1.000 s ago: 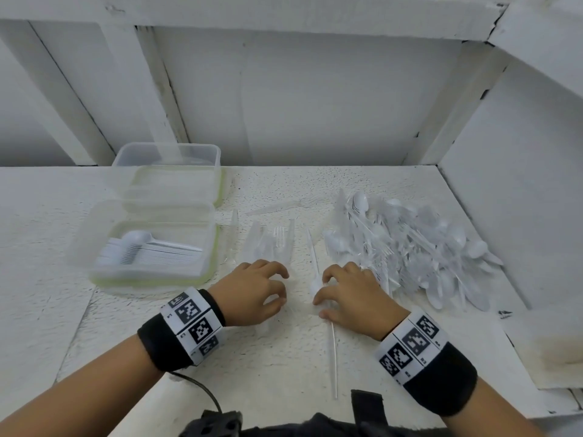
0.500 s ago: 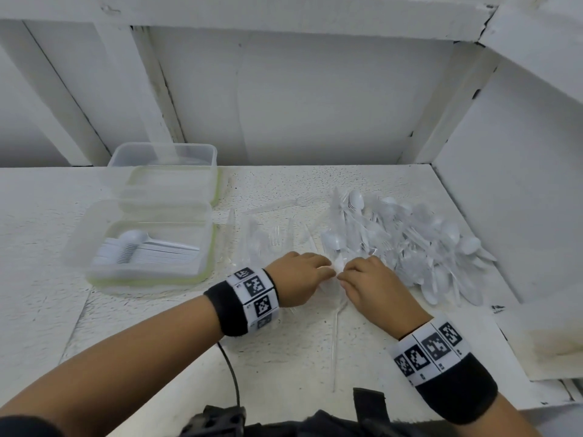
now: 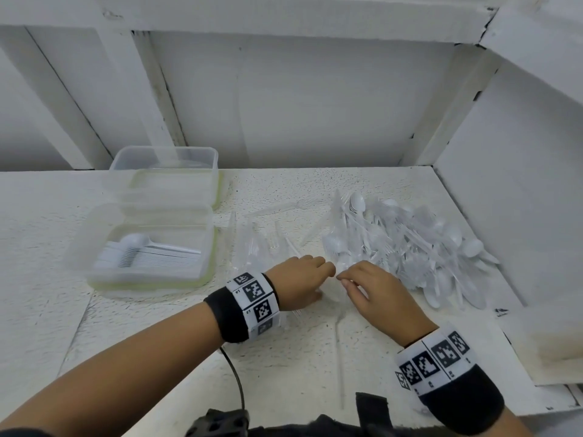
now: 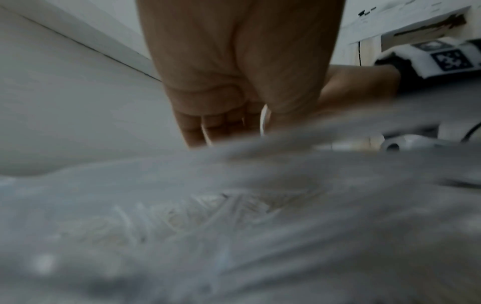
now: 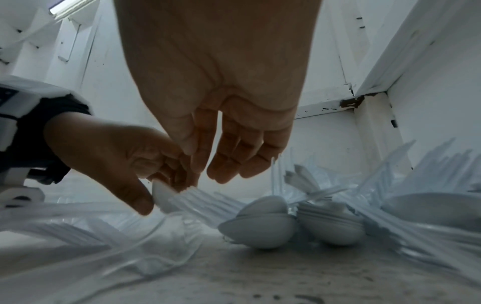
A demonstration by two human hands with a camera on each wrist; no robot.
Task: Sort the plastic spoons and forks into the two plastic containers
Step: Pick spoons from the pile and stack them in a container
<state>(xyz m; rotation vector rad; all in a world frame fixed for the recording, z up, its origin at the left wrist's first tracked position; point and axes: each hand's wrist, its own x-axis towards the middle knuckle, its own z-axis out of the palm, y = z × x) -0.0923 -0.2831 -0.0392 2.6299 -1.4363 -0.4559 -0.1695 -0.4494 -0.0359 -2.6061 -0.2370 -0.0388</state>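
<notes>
Spoon [image 5: 162, 193] — left hand [image 5: 109, 156] pinches it.

Even, soft white light; left wrist view dim, blurred (foreground especially); wide-angle edges bowed.

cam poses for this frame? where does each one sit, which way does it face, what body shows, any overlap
Head: worn high, faces forward and down at the white table; shows both forearms, left hand, right hand.
Left wrist: low under the palm, looks along the left hand; blurred.
Right wrist: under the right hand, faces the heap of white plastic spoons.
Shared: the wrist views show each other's hand.
</notes>
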